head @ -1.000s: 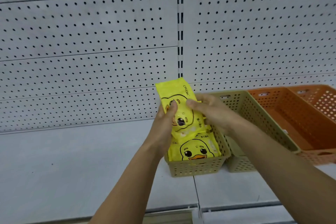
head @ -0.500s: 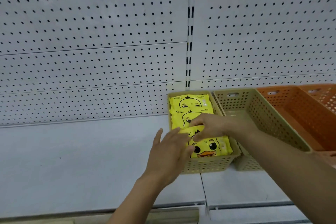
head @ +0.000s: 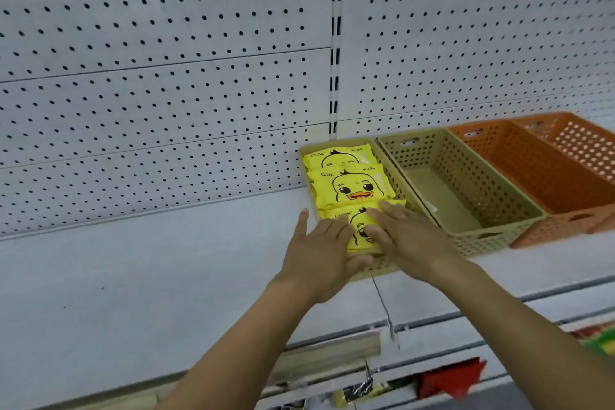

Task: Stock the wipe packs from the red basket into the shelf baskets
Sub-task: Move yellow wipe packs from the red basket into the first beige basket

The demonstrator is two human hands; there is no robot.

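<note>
Left hand (head: 319, 255) and right hand (head: 411, 236), fingers open and flat, press front wipe pack (head: 357, 226) into tan basket (head: 382, 269) on shelf (head: 166, 276), likely to seat it level.

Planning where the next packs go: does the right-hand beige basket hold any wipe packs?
No, the right-hand beige basket shows a bare floor with nothing yellow in it.

The yellow wipe packs (head: 352, 188) are slick plastic film with a soft gloss. The beige baskets (head: 492, 240) and orange baskets (head: 532, 163) at centre right are matt, perforated moulded plastic. The pegboard back panel (head: 166, 76) and shelf (head: 133, 276) look like smooth, matt painted metal. A wood-look edge strip (head: 332, 353) sits at lower centre.
</note>
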